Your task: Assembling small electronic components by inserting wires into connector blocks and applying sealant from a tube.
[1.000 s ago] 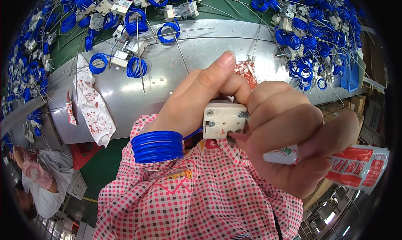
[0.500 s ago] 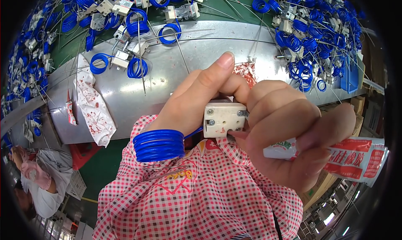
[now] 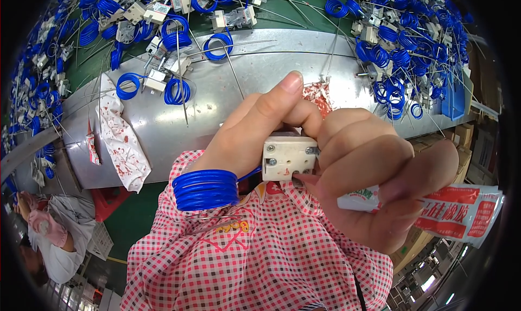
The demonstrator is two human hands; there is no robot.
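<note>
My left hand [image 3: 247, 127] is closed around a capillary thermostat, its thumb pointing up. The thermostat's off-white block [image 3: 282, 160] has screws and small holes on the face toward me, with a small reddish mark near its lower edge. A blue coiled capillary tube [image 3: 205, 190] hangs below my left wrist. In my curled right hand [image 3: 369, 159] lies a red-and-white squeeze tube [image 3: 461, 210], its flat end sticking out to the right. Fingertips of that hand touch the block's lower right corner. My fingers hide the tube's nozzle end.
Piles of thermostats with blue coils [image 3: 401, 56] and thin metal rods cover the green surface beyond the metal worktop [image 3: 211, 105]. A red-stained white cloth [image 3: 122, 137] and a small tube [image 3: 92, 145] lie at left. Red-white residue [image 3: 319, 98] sits ahead. Another person [image 3: 65, 224] is at lower left.
Both hands stay on the thermostat. The right hand and squeeze tube have shifted slightly left and down, with a fingertip sliding a little along the block's lower edge. The whole view has moved slightly.
</note>
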